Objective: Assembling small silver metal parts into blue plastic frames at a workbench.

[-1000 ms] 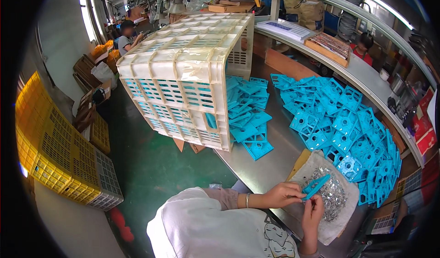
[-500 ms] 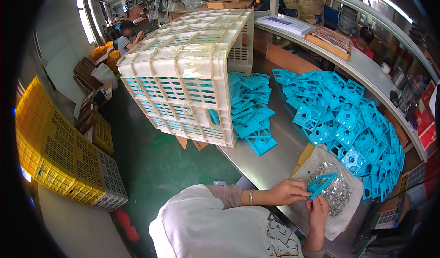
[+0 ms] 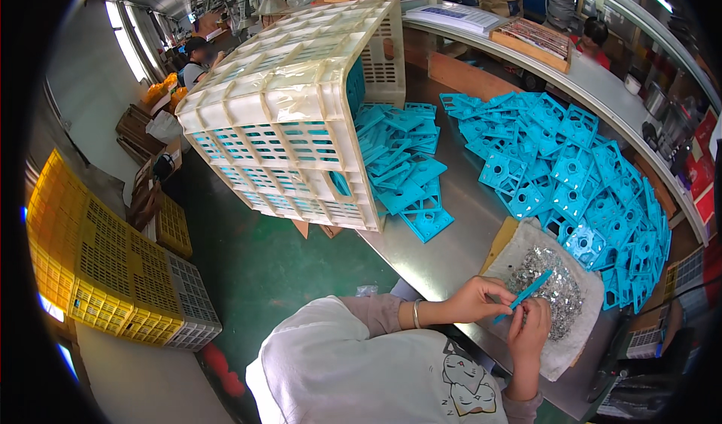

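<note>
Between my two hands a blue plastic frame (image 3: 535,283) is held tilted, seen almost edge-on. My left hand (image 3: 479,300) pinches it from the left, thumb and fingers closed on its lower part. The fingers of my right hand (image 3: 531,329) are bent and closed against its underside; whether they also pinch a small metal part is hidden. Just beyond and below the hands, a heap of small shiny metal parts (image 3: 560,303) lies on a whitish cloth (image 3: 583,345). A large pile of similar blue frames (image 3: 568,172) spreads over the metal table (image 3: 466,221) past the cloth.
A white plastic crate (image 3: 278,145) lies on its side at the left, more blue frames (image 3: 402,191) spilling from its mouth. Yellow crates (image 3: 105,266) stand far left. A shelf (image 3: 602,85) runs behind, bearing a wooden box (image 3: 532,42). Two other people are farther off.
The blue frame has turned from showing its opening to nearly edge-on. Both hands still hold it, with the right hand slightly higher and farther right. The whole view has shifted a little.
</note>
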Demonstrator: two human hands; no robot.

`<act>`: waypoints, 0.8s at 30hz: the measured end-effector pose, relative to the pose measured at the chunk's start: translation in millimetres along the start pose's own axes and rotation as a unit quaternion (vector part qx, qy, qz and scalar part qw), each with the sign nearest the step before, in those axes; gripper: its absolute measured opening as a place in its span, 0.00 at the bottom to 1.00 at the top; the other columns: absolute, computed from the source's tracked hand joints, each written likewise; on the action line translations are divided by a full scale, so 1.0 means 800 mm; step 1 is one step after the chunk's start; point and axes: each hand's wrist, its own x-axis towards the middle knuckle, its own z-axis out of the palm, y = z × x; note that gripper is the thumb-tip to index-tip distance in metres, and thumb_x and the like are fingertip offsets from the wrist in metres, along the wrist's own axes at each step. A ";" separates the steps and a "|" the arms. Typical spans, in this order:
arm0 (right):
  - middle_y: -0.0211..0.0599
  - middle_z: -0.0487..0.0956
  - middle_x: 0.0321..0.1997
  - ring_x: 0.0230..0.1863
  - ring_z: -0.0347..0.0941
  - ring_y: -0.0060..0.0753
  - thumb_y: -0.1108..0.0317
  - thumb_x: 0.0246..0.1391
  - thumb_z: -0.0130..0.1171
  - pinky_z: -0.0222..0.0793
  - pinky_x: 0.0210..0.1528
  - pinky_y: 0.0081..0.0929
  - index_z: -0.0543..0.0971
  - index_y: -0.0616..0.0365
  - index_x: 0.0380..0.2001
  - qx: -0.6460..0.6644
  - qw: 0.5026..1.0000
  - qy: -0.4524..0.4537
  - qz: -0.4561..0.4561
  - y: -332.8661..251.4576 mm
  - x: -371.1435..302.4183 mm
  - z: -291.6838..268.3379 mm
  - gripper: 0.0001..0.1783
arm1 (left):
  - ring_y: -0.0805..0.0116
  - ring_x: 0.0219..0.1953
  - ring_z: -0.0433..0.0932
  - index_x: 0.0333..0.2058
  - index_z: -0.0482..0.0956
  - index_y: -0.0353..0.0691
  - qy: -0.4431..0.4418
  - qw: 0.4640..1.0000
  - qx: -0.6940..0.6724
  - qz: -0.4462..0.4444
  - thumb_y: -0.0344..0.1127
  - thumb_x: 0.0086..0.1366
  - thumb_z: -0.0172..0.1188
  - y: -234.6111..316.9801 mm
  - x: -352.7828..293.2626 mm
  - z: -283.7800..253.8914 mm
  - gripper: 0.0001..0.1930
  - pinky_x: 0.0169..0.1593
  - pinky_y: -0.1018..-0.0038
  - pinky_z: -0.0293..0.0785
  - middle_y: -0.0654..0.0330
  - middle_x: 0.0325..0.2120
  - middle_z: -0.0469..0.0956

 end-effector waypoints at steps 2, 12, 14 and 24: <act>0.48 0.74 0.36 0.37 0.72 0.56 0.76 0.56 0.59 0.68 0.41 0.47 0.73 0.62 0.38 -0.024 1.000 -0.002 -0.018 0.000 0.002 -0.001 0.08 | 0.76 0.40 0.80 0.47 0.86 0.37 0.002 1.000 -0.010 0.005 0.23 0.61 0.69 -0.003 0.000 0.002 0.14 0.42 0.79 0.79 0.62 0.37 0.81; 0.40 0.76 0.28 0.29 0.74 0.31 0.69 0.69 0.49 0.67 0.32 0.29 0.80 0.65 0.37 0.382 0.854 -0.015 0.352 -0.001 0.002 0.004 0.12 | 0.61 0.36 0.81 0.42 0.86 0.34 -0.010 0.938 0.234 0.256 0.20 0.58 0.69 0.015 0.022 -0.010 0.12 0.38 0.68 0.77 0.56 0.30 0.79; 0.40 0.77 0.28 0.30 0.75 0.31 0.68 0.69 0.50 0.67 0.32 0.29 0.79 0.66 0.36 0.353 0.874 -0.018 0.333 -0.005 0.010 0.008 0.13 | 0.62 0.36 0.82 0.41 0.86 0.34 0.011 0.951 0.223 0.216 0.19 0.58 0.69 0.019 0.024 -0.010 0.11 0.38 0.69 0.77 0.56 0.31 0.80; 0.43 0.81 0.34 0.33 0.79 0.46 0.80 0.48 0.68 0.74 0.36 0.38 0.82 0.65 0.37 0.020 0.994 0.104 -0.001 -0.014 0.043 -0.010 0.11 | 0.67 0.43 0.82 0.41 0.83 0.27 0.021 0.999 -0.035 0.018 0.12 0.58 0.66 0.038 0.031 -0.006 0.13 0.48 0.71 0.86 0.52 0.40 0.81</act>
